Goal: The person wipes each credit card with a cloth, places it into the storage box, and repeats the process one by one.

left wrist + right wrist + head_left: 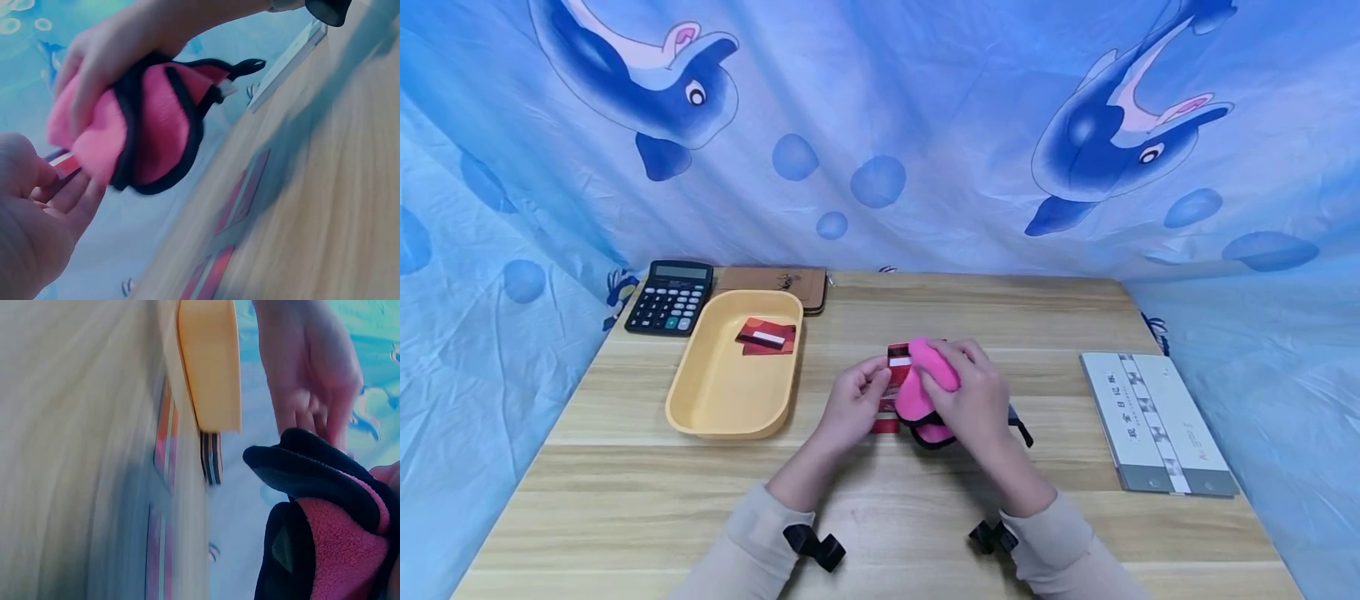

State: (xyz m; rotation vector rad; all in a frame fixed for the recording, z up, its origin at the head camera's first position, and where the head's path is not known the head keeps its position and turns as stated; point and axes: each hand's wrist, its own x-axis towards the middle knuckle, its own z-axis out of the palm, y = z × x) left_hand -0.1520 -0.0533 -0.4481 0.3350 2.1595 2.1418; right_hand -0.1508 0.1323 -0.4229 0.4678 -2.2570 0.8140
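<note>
A folded pink fleece cloth (917,398) with black edging and a small black loop is gripped by my right hand (976,400). My left hand (852,402) pinches a red card (899,362) with a white strip between thumb and fingers. In the left wrist view the cloth (165,128) overlaps the far end of that card (66,164), both held above the tabletop. Beneath them more red cards (886,426) lie flat on the wood, partly hidden by the hands and cloth in the head view.
To the left stands a yellow tray (722,412) with red cards (767,337) inside. Behind it are a black calculator (670,297) and a brown wallet (760,283). A white-and-grey notebook (1157,425) lies at the right edge. A blue dolphin curtain (940,125) hangs behind the table.
</note>
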